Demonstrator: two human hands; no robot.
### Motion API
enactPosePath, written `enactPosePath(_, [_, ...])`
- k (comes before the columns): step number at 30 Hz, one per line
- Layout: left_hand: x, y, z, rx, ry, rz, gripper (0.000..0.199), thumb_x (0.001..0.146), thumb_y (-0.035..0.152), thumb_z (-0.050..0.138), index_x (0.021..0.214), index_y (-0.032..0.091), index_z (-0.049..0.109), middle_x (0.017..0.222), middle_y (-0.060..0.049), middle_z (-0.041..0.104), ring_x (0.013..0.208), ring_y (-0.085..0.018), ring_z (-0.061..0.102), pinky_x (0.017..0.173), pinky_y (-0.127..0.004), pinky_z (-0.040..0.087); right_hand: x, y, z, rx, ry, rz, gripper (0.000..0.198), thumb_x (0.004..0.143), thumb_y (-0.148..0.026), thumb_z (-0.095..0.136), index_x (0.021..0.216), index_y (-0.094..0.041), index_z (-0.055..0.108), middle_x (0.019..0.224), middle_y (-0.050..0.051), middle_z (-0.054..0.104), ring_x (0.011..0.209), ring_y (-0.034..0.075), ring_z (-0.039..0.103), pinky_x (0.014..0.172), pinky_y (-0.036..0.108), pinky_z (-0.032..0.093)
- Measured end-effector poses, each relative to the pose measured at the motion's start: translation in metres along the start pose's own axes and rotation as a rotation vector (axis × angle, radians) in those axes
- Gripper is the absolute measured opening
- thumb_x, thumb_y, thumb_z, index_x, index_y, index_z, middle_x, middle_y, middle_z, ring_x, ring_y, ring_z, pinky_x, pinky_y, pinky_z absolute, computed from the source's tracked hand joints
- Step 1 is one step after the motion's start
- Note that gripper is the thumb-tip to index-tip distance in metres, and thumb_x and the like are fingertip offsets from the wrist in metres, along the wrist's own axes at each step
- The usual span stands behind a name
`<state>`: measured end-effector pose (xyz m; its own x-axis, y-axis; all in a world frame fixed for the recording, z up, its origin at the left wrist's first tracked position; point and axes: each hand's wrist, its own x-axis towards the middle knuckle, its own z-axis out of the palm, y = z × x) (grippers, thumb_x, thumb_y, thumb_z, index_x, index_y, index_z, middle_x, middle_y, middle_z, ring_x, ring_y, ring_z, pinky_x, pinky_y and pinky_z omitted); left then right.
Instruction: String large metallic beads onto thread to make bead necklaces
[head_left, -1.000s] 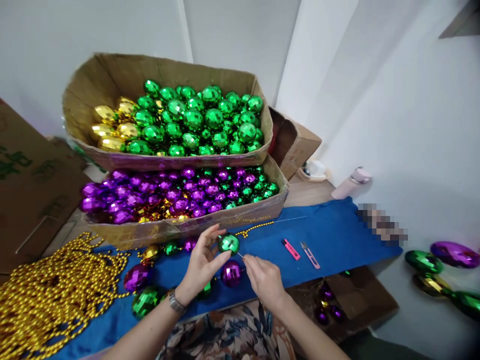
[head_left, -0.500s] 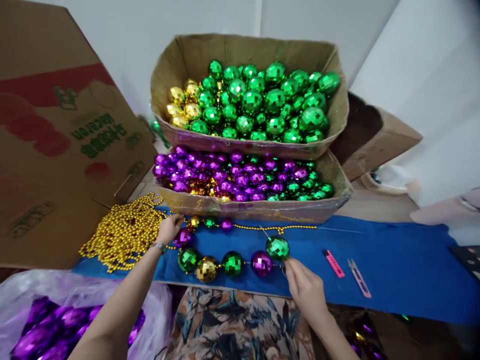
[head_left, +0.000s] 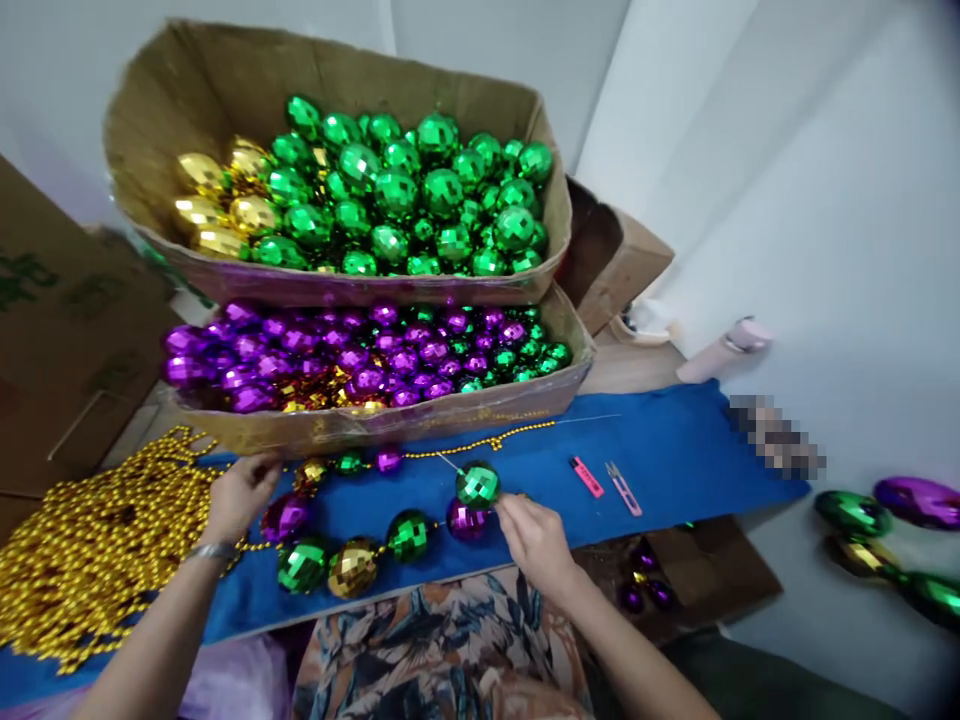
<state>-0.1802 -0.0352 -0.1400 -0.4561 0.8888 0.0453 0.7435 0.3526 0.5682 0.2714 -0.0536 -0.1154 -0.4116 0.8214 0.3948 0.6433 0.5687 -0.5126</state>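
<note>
My right hand [head_left: 538, 545] pinches a faceted green ball bead [head_left: 478, 484] just above the blue cloth; a thin needle-like tip sticks out at its upper left. A purple ball bead [head_left: 466, 521] sits right behind and below it. It belongs to a curved strand with a green bead [head_left: 410, 536], a gold bead [head_left: 352, 568], another green bead [head_left: 303, 565] and a purple bead [head_left: 286, 517]. At the strand's left end my left hand [head_left: 241, 497] is closed, fingertips together; what it grips is hidden. Smaller beads and a thin gold bead chain [head_left: 517, 433] run along the back.
Two stacked cartons hold green and gold balls [head_left: 394, 190] above, purple and green balls [head_left: 360, 360] below. A heap of gold bead chain [head_left: 97, 550] lies left. On the blue cloth [head_left: 675, 450] are a pink cutter [head_left: 586, 477] and pink thread snips [head_left: 624, 490]. A pink bottle [head_left: 724, 350] stands behind.
The view has swung to the right, bringing hanging beads at the right edge into sight. The right hand's green bead has come closer to the strand and now overlaps its last purple bead.
</note>
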Motion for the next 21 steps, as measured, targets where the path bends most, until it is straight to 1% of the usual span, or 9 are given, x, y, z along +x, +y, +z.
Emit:
enactPosePath(1, [-0.010,0.016,0.000,-0.089,0.029,-0.021,0.035,0.074,0.042,0.057,0.094,0.016,0.069,0.094,-0.010,0.071,0.083,-0.026,0.065,0.076,-0.037,0.050,0.000,0.000,0.000,0.003,-0.006,-0.007,0.026,0.099,-0.020,0.034,0.091,-0.018,0.059,0.073,0.003,0.064,0.066,0.013,0.059,0.065,0.023,0.039])
enactPosePath(2, [-0.022,0.035,0.002,-0.336,0.040,-0.074,0.038,0.074,0.044,0.062,0.098,0.017,0.068,0.095,-0.009,0.070,0.081,-0.023,0.065,0.074,-0.034,0.052,0.000,-0.001,-0.001,0.002,-0.012,-0.018,0.026,0.099,-0.020,0.034,0.092,-0.018,0.059,0.074,0.003,0.064,0.067,0.013,0.059,0.065,0.023,0.039])
enactPosePath(4, [-0.045,0.080,0.007,-0.875,-0.082,-0.183,0.041,0.069,0.044,0.072,0.099,0.017,0.068,0.086,-0.005,0.069,0.072,-0.018,0.064,0.067,-0.029,0.053,0.000,-0.003,0.000,-0.011,-0.022,-0.048,0.026,0.099,-0.019,0.034,0.093,-0.018,0.059,0.075,0.003,0.064,0.067,0.014,0.059,0.065,0.024,0.038])
enactPosePath(5, [-0.055,0.103,0.010,-1.058,-0.191,-0.219,0.040,0.067,0.041,0.076,0.097,0.017,0.068,0.081,-0.005,0.069,0.069,-0.015,0.063,0.064,-0.026,0.052,0.001,-0.004,0.000,-0.022,-0.028,-0.067,0.026,0.099,-0.019,0.034,0.096,-0.018,0.060,0.075,0.003,0.064,0.067,0.014,0.059,0.065,0.024,0.037])
enactPosePath(7, [-0.071,0.142,0.018,-1.259,-0.365,-0.277,0.036,0.066,0.035,0.080,0.095,0.015,0.070,0.076,-0.004,0.068,0.066,-0.013,0.062,0.060,-0.022,0.052,0.002,-0.008,0.000,-0.050,-0.042,-0.097,0.025,0.099,-0.019,0.034,0.098,-0.018,0.060,0.073,0.002,0.063,0.066,0.014,0.058,0.064,0.025,0.036])
enactPosePath(9, [-0.082,0.168,0.024,-1.351,-0.472,-0.304,0.033,0.067,0.031,0.081,0.093,0.013,0.071,0.075,-0.004,0.068,0.064,-0.011,0.061,0.058,-0.021,0.052,0.003,-0.011,-0.001,-0.085,-0.052,-0.114,0.026,0.099,-0.019,0.034,0.095,-0.019,0.060,0.069,0.001,0.060,0.063,0.014,0.055,0.062,0.025,0.034])
enactPosePath(11, [-0.089,0.182,0.029,-1.391,-0.535,-0.310,0.031,0.068,0.029,0.080,0.093,0.012,0.072,0.075,-0.005,0.068,0.064,-0.011,0.061,0.058,-0.020,0.053,0.002,-0.013,-0.003,-0.115,-0.055,-0.113,0.026,0.098,-0.019,0.035,0.091,-0.019,0.060,0.065,0.001,0.057,0.060,0.014,0.053,0.061,0.026,0.032])
enactPosePath(15, [-0.095,0.189,0.036,-1.410,-0.584,-0.311,0.030,0.069,0.027,0.080,0.094,0.012,0.073,0.076,-0.006,0.069,0.065,-0.011,0.062,0.059,-0.020,0.053,0.001,-0.013,-0.006,-0.136,-0.055,-0.107,0.026,0.098,-0.018,0.034,0.093,-0.019,0.060,0.066,0.001,0.058,0.061,0.013,0.053,0.062,0.025,0.031])
enactPosePath(21, [-0.099,0.193,0.042,-1.420,-0.552,-0.305,0.029,0.062,0.022,0.085,0.087,0.014,0.074,0.069,-0.002,0.067,0.063,-0.010,0.061,0.059,-0.020,0.053,0.002,-0.013,-0.004,-0.166,-0.030,-0.117,0.027,0.098,-0.019,0.035,0.088,-0.019,0.060,0.062,0.000,0.054,0.058,0.013,0.049,0.061,0.026,0.030])
